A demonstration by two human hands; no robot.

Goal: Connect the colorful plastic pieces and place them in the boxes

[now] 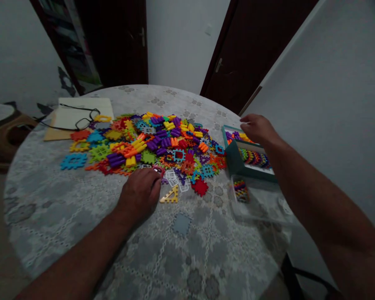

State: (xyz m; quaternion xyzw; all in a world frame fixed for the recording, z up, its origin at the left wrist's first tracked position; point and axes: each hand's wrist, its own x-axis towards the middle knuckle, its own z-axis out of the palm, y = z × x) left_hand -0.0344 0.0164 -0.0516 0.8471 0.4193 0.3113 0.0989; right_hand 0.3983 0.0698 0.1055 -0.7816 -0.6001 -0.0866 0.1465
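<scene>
My left hand rests at the front edge of a big pile of colourful plastic building pieces. Its fingers curl down beside a pinkish-red piece; whatever they grip is hidden. White lattice pieces and a pale yellow triangular piece lie just right of it. Over at the right, my right hand is above a green box, fingers bent together over a compartment with purple and yellow tube pieces. What those fingers hold cannot be made out. Another compartment has rows of multicoloured pieces.
A clear plastic container with a few coloured pieces stands before the box. One grey square piece lies on the patterned tablecloth. At the back left are a pale folder and a black cord.
</scene>
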